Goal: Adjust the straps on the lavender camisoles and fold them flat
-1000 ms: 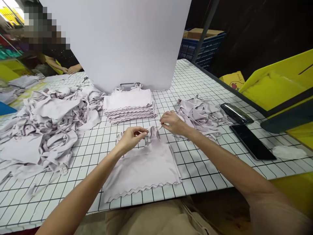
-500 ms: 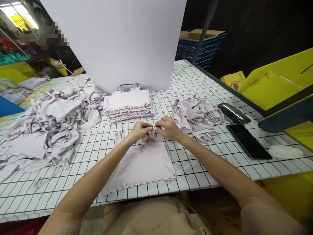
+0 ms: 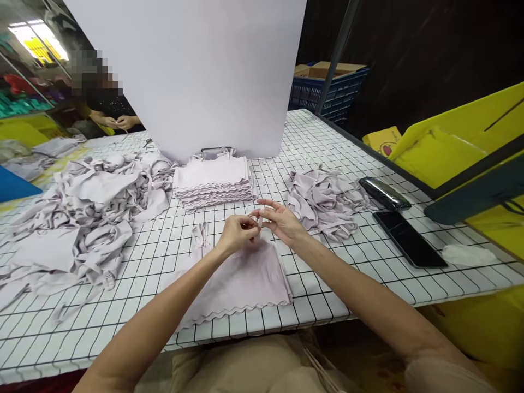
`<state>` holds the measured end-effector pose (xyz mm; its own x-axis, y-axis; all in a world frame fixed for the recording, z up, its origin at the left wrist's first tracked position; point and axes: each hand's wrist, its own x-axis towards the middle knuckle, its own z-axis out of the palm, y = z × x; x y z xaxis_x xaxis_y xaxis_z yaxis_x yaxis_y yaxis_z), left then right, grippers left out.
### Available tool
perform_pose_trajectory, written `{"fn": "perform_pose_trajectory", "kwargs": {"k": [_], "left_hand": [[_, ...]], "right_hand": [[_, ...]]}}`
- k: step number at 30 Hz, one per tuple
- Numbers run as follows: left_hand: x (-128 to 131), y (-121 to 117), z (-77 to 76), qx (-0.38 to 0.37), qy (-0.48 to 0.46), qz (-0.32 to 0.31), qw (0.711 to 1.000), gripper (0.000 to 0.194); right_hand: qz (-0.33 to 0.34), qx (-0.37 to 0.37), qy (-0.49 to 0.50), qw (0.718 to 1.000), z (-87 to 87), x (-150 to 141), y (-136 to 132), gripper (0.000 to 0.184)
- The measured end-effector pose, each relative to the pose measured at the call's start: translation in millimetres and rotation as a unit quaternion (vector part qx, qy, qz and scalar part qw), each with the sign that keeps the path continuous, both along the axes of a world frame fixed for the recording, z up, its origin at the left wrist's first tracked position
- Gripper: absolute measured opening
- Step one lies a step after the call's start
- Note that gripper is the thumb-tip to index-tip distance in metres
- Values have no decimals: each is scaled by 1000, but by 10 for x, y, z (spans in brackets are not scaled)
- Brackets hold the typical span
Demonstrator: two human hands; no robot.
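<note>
A pale lilac camisole (image 3: 241, 278) with a wavy hem lies flat in front of me, hem toward the table's near edge. My left hand (image 3: 237, 232) pinches one of its thin shoulder straps (image 3: 259, 220) just above the top edge. Opposite it, my right hand (image 3: 283, 221) has thumb and a finger on the same strap, its other fingers stretched out. The other strap (image 3: 200, 234) lies loose to the left of my left hand. Fingers partly hide the held strap.
A neat stack of camisoles (image 3: 213, 183) stands behind my hands, before a large white board (image 3: 192, 76). Loose garment piles lie left (image 3: 102, 191) and right (image 3: 321, 199). A phone (image 3: 409, 240) and a dark shiny case (image 3: 385, 192) lie far right. Another person's hands (image 3: 118, 122) work beyond.
My right hand's fingers have opened out and its fingertips have come to the strap by my left hand. My left hand has turned slightly. The view has shifted a little.
</note>
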<state>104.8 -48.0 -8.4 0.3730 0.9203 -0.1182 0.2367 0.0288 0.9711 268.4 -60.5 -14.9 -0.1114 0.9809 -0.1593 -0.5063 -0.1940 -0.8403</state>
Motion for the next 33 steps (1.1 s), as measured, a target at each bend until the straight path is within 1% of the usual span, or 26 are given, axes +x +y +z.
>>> {"fn": "perform_pose_trajectory", "kwargs": {"k": [3, 5, 7, 9, 10, 11, 12, 14, 15, 16, 17, 18, 19, 20, 21, 22, 23, 24, 25, 27, 28, 29, 30, 31, 33], "left_hand": [[-57, -54, -22, 0, 18, -2, 1000, 6], [-104, -82, -62, -5, 28, -2, 1000, 6], [-159, -93, -105, -10, 33, -1, 999, 7], [-221, -92, -126, -6, 33, 12, 999, 6], [-255, -91, -121, -2, 27, 23, 999, 4], [-289, -93, -103, -5, 6, 33, 999, 6], [-321, -99, -75, -20, -32, 42, 998, 12], [-376, -128, 9, -89, -142, 49, 985, 23], [-395, -152, 56, -136, -198, 47, 970, 26], [-407, -181, 102, -181, -244, 45, 952, 28], [-413, -214, 141, -218, -272, 43, 936, 29], [-413, -249, 171, -244, -287, 41, 925, 29], [-410, -283, 190, -261, -295, 38, 919, 28], [-405, -316, 198, -270, -297, 36, 915, 27], [-401, -345, 195, -273, -294, 37, 915, 26], [-399, -369, 185, -270, -289, 40, 918, 27], [-400, -387, 170, -263, -280, 45, 922, 29], [-405, -400, 154, -252, -269, 52, 928, 29], [-415, -409, 139, -235, -255, 58, 936, 29], [-440, -421, 120, -183, -219, 63, 956, 29], [-454, -428, 119, -151, -200, 61, 966, 30], [-465, -439, 122, -115, -180, 56, 975, 30], [-473, -455, 129, -75, -159, 53, 983, 29], [-477, -473, 138, -31, -135, 52, 989, 28], [-478, -516, 153, 57, -78, 57, 994, 21]], "right_hand": [[-29, 22, -5, 999, 74, 45, 93, 48], [-43, 51, -30, 997, 126, 75, 145, 51], [-55, 101, -79, 990, 173, 88, 167, 54], [-67, 180, -160, 968, 203, 76, 148, 58], [-73, 229, -215, 947, 209, 61, 126, 57], [-79, 283, -276, 915, 209, 43, 97, 54], [-83, 340, -335, 875, 203, 22, 66, 47], [-87, 442, -424, 785, 175, -20, 12, 34], [-88, 482, -451, 745, 156, -41, -8, 31], [-91, 512, -470, 713, 135, -61, -22, 30], [-94, 532, -484, 688, 114, -80, -31, 30], [-98, 545, -496, 669, 94, -98, -36, 30], [-102, 551, -506, 656, 78, -115, -39, 31], [-104, 553, -513, 649, 66, -128, -44, 31], [-104, 550, -516, 648, 62, -137, -52, 31], [-102, 545, -514, 655, 65, -142, -64, 31], [-94, 534, -508, 669, 76, -142, -80, 30], [-79, 517, -498, 692, 95, -138, -102, 30], [-50, 493, -483, 722, 120, -130, -127, 30], [35, 419, -444, 791, 179, -111, -179, 32], [77, 379, -426, 817, 206, -104, -202, 32], [108, 348, -416, 833, 226, -101, -221, 30], [122, 330, -415, 839, 238, -103, -236, 26], [119, 327, -421, 838, 240, -110, -247, 21], [91, 347, -442, 822, 219, -137, -263, 12]]}}
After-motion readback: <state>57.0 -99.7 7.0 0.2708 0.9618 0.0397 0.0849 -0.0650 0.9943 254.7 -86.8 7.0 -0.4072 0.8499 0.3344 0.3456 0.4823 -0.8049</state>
